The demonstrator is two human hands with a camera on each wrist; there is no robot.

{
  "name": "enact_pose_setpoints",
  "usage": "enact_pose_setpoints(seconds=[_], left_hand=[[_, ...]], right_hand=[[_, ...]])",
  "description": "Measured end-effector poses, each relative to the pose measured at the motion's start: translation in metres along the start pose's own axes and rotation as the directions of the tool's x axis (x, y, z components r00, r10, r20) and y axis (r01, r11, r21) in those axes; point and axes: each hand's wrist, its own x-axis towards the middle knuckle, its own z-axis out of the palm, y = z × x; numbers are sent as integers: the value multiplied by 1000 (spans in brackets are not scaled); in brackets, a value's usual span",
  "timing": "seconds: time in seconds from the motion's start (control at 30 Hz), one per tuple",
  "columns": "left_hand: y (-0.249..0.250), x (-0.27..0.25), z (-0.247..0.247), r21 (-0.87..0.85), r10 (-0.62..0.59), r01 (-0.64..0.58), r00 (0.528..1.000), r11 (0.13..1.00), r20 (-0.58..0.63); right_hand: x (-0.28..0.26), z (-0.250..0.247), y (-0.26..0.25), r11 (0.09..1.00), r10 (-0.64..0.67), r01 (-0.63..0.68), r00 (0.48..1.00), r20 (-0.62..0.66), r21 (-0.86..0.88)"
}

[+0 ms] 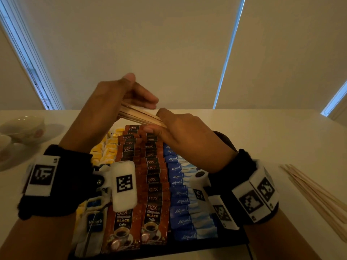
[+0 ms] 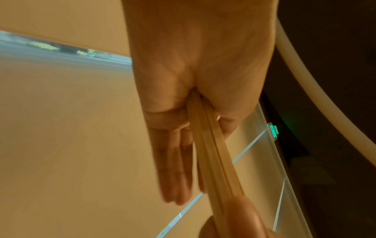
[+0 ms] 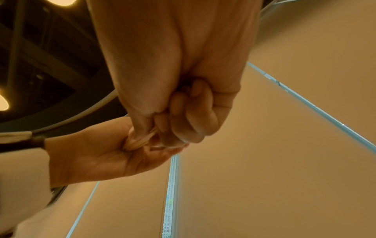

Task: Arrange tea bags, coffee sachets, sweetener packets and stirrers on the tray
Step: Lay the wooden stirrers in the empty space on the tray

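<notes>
Both hands hold one bundle of wooden stirrers [image 1: 139,114] in the air above the far end of the black tray [image 1: 232,240]. My left hand [image 1: 139,94] pinches the bundle's left end between thumb and straight fingers. In the left wrist view the stirrers [image 2: 211,161] run out past the fingers [image 2: 175,169]. My right hand [image 1: 159,121] grips the bundle's right end with curled fingers [image 3: 183,122]; the stirrer ends [image 3: 140,141] show there. On the tray lie rows of tea bags [image 1: 105,152], brown coffee sachets [image 1: 154,190] and blue sweetener packets [image 1: 178,199].
Several loose stirrers [image 1: 315,197] lie on the white table to the right of the tray. Two cups on saucers [image 1: 24,128] stand at the far left. Closed window blinds [image 1: 150,44] hang behind the table's far edge.
</notes>
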Motion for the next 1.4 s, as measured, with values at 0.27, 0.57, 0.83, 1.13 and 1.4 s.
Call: enact_pose_setpoints(seconds=[0.27, 0.57, 0.83, 1.13, 1.4], left_hand=[[-2, -2, -3, 478, 20, 26, 996, 878, -90], [-3, -1, -3, 545, 12, -48, 998, 837, 69], [2, -3, -4, 443, -61, -29, 980, 896, 187], [-1, -3, -8, 420, -53, -38, 978, 907, 203], [-3, -2, -13, 446, -85, -13, 977, 895, 198]], right_hand=[[-2, 0, -1, 998, 45, -43, 998, 40, -47], [-6, 29, -24, 988, 46, -38, 998, 51, -150], [-39, -27, 28, 854, 507, -512, 775, 376, -96], [-51, 1, 82, 612, 760, -718, 420, 496, -330], [-48, 17, 88, 458, 831, -843, 293, 473, -282]])
